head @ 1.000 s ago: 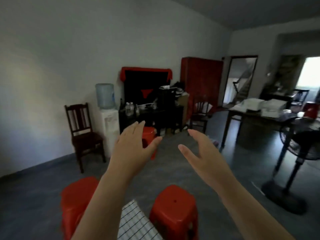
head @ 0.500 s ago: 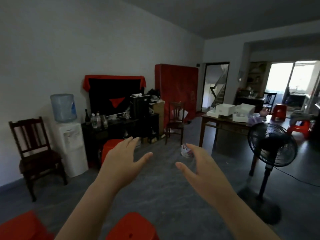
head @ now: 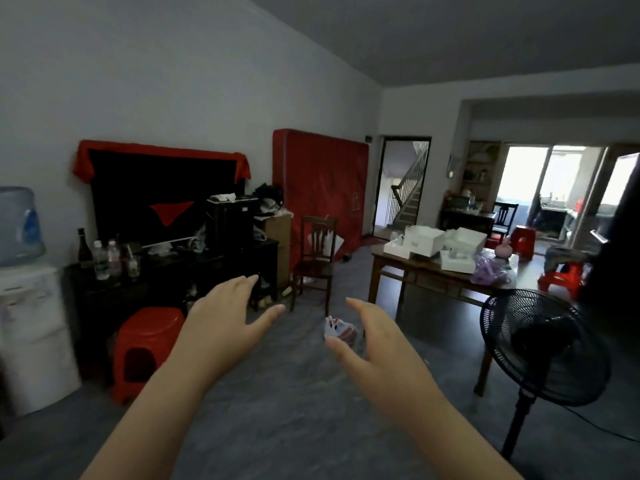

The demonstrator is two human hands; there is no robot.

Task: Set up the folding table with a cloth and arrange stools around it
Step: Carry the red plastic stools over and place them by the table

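Both hands, left hand [head: 221,327] and right hand [head: 381,348], are held mid-frame, fingers spread and empty, probably for fetching the red stool [head: 145,344] at lower left.

Grey floor [head: 277,410]: red stool [head: 147,348] at 9 o'clock, fan [head: 543,351] at 3, crumpled bag [head: 339,331] centre, wooden counter [head: 415,271] at 2.

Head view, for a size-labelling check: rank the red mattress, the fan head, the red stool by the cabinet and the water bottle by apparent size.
1. red mattress
2. fan head, inflated by nearness
3. red stool
4. water bottle, partly cropped
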